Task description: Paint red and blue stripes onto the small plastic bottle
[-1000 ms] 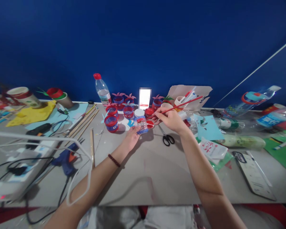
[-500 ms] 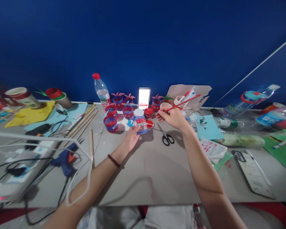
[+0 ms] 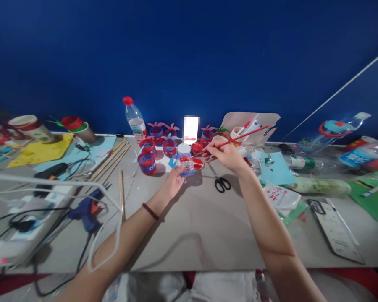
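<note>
My left hand [image 3: 175,181] has its fingers round a clear plastic cup piece [image 3: 187,167] with blue paint at its edge and red on its side. A long red paintbrush [image 3: 236,140] is pinched in my right hand [image 3: 221,156], its tip at the upper part of the cup piece. Just behind stand an open red paint jar [image 3: 196,147] and a white-lidded jar [image 3: 184,149]. Beside the cup piece lies a round lid with red paint [image 3: 198,164]. Several red and blue painted cups [image 3: 147,163] stand to the left.
Black-handled scissors [image 3: 222,184] lie right of centre. A glue gun [image 3: 87,209] and a white power strip [image 3: 34,226] with cables are at the left. Clear bottles, a blue paper sheet [image 3: 275,167] and a phone [image 3: 335,230] lie at the right. A bottle [image 3: 135,121] stands behind.
My right hand has shifted left with the paintbrush, bringing its tip onto the cup piece. The cup piece has tilted slightly in my left hand.
</note>
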The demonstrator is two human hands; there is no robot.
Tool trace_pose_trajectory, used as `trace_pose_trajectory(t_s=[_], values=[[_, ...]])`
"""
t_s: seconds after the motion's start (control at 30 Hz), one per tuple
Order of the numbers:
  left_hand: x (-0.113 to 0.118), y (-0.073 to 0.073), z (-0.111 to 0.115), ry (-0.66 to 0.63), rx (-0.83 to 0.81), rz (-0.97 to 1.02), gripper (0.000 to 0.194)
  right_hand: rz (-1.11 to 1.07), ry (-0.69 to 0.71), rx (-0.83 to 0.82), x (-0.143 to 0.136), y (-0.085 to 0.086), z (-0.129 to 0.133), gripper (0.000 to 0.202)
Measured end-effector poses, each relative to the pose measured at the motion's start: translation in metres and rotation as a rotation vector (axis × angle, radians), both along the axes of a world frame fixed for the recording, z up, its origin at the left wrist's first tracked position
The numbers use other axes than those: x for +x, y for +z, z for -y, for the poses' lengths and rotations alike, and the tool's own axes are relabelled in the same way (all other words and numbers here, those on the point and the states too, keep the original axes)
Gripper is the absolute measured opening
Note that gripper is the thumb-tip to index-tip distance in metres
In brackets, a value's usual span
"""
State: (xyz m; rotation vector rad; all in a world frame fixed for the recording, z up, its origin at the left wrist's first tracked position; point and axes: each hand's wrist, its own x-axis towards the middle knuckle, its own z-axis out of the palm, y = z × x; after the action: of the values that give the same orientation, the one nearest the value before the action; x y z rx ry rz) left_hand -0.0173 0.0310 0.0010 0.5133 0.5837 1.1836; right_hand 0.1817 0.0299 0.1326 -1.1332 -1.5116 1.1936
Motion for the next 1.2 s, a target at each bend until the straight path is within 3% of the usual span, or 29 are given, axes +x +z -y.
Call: trace_pose_trajectory(t_s=[0.43, 0.67, 0.8, 1.2], values=[[0.001, -0.001, -0.002, 0.005, -0.057, 0.031, 0.021, 0.069, -0.067, 0.017, 0.008, -0.005, -0.008, 0.026], [0.0, 0.004, 0.0, -0.009, -0.061, 0.033, 0.017, 0.013, -0.092, 0.007, 0.013, 0.002, -0.005, 0.036], [0.0, 0.007, 0.001, -0.026, -0.052, 0.044, 0.018, -0.047, -0.065, 0.016, 0.013, 0.005, -0.002, 0.031], [0.001, 0.008, 0.002, 0.007, -0.068, 0.014, 0.016, 0.037, -0.078, 0.04, 0.009, 0.007, 0.001, 0.027]])
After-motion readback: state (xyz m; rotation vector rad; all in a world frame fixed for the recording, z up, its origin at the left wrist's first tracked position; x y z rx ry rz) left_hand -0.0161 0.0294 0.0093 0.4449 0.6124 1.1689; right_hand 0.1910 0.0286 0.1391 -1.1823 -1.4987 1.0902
